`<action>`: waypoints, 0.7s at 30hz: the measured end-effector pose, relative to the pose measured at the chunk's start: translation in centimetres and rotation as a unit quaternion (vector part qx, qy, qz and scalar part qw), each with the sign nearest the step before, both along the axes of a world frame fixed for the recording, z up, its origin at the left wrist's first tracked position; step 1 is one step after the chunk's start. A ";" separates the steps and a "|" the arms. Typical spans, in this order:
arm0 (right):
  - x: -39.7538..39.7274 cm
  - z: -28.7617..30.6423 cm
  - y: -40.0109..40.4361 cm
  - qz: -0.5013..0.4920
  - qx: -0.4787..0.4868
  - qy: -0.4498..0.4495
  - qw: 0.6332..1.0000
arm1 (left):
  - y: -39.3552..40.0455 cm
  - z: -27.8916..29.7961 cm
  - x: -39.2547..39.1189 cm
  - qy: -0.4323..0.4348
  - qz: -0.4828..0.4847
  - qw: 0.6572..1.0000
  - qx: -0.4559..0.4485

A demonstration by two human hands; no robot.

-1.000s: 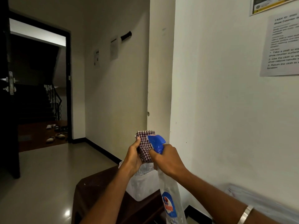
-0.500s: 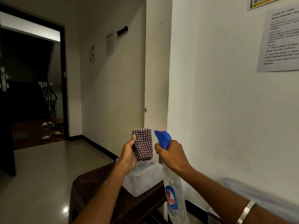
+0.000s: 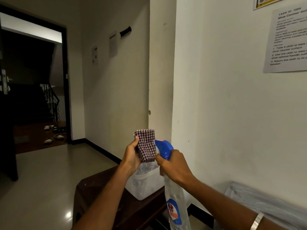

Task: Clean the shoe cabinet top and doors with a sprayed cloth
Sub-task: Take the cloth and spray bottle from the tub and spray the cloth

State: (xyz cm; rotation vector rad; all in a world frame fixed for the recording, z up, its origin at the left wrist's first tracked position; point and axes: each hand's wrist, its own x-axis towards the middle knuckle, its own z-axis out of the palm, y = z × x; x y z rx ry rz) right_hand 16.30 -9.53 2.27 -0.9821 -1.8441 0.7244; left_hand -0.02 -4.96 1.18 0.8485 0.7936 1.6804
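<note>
My left hand [image 3: 132,156] holds a folded maroon-and-white checked cloth [image 3: 146,146] upright at chest height, thumb on its left edge. My right hand [image 3: 174,166] grips the neck of a clear spray bottle [image 3: 176,203] with a blue trigger head [image 3: 163,147]. The nozzle points left at the cloth, almost touching it. The bottle hangs down from my fist, its blue and red label facing me. A dark brown surface [image 3: 99,185], which may be the shoe cabinet top, lies below my hands.
A translucent plastic bin [image 3: 146,185] with a liner stands on the brown surface against the white wall [image 3: 224,113]. Printed sheets [image 3: 289,40] hang on the wall at the right. An open doorway [image 3: 33,90] at the left leads to stairs and scattered sandals. Pale plastic sheeting [image 3: 265,201] lies at lower right.
The cloth and the bottle's head have drawn apart a little and now stand side by side. The view has shifted slightly. Both hands keep their hold.
</note>
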 end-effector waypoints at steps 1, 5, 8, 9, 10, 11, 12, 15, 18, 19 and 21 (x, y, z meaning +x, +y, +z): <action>0.2 0.1 0.2 -0.004 0.000 0.002 1.000 | 0.0 0.0 0.0 -0.001 0.000 1.000 0.001; 1.0 0.3 0.6 -0.030 -0.004 0.001 1.000 | 0.0 0.2 0.1 -0.005 0.005 1.000 0.006; 1.4 0.2 0.6 -0.033 -0.013 -0.011 0.999 | 0.0 0.2 0.3 -0.006 0.006 1.000 0.009; 1.5 0.2 0.5 -0.030 -0.015 -0.016 0.999 | 0.0 0.2 0.4 -0.005 0.005 1.000 0.010; 1.6 0.1 0.4 -0.026 -0.016 -0.020 0.999 | -0.1 0.2 0.4 -0.004 0.005 1.000 0.010; 1.6 0.0 0.3 -0.021 -0.016 -0.025 0.999 | 0.0 0.2 0.4 -0.004 0.004 1.000 0.009; 1.6 -0.2 0.2 -0.016 -0.016 -0.027 0.999 | 0.1 0.1 0.4 -0.003 0.004 1.000 0.008; 1.5 -0.6 -0.3 0.006 -0.015 -0.030 0.999 | 0.2 0.1 0.4 -0.001 0.007 1.000 0.010; 1.2 -0.8 -0.7 0.026 -0.014 -0.037 0.999 | 0.2 0.1 0.6 -0.001 0.011 1.000 0.011; 1.1 -0.8 -0.9 0.032 -0.015 -0.038 0.999 | 0.2 0.2 0.7 -0.002 0.011 1.000 0.011; 1.0 -0.9 -1.1 0.037 -0.014 -0.045 0.998 | 0.2 0.2 0.7 -0.002 0.006 1.000 0.012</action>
